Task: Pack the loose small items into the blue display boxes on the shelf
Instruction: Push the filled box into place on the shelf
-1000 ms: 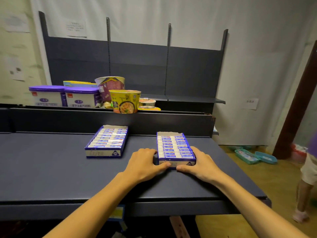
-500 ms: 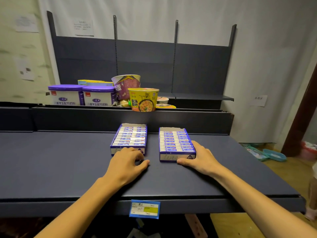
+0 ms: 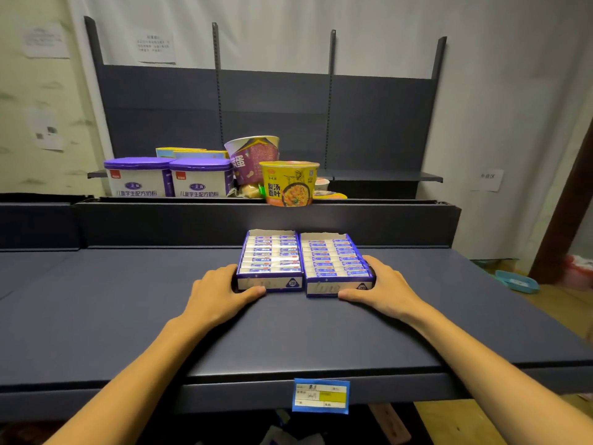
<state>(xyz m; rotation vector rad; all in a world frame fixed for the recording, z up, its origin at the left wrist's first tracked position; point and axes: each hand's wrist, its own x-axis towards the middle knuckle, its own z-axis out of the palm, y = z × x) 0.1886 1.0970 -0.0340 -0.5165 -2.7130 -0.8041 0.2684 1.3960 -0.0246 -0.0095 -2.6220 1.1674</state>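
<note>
**Two blue boxes side by side, a hand on each**

Two blue display boxes sit touching on the dark shelf (image 3: 128, 316), near its back wall. Left box (image 3: 270, 261) & right box (image 3: 337, 266) are open-topped cardboard trays, blue walls w/ white inside flaps at the rear. Each is packed full w/ small items (image 3: 271, 252): slim white-and-blue packets laid crosswise in a neat stack of rows, front to back. Print on the packets too small to read. Front panel of each box is pale w/ grey script lettering (not legible) & a dark rounded badge reading "2B".

Left hand (image 3: 221, 292) cups the left box's outer front corner, fingers curled along its left side, thumb lying across the front base. Right hand (image 3: 382, 290) does the same on the right box: fingers wrapped on its right wall, thumb under the front panel.

Upper ledge behind: two white tubs w/ purple lids (image 3: 167, 178), Chinese text on front; a purple-and-white paper cup (image 3: 255, 159) tilted; a yellow noodle bowl (image 3: 290, 184) w/ Chinese characters & a noodle photo. A blue-and-yellow price tag (image 3: 321, 396) hangs on the shelf's front edge, writing too small to read. Paper notices (image 3: 155, 46) on the wall, illegible.
</note>
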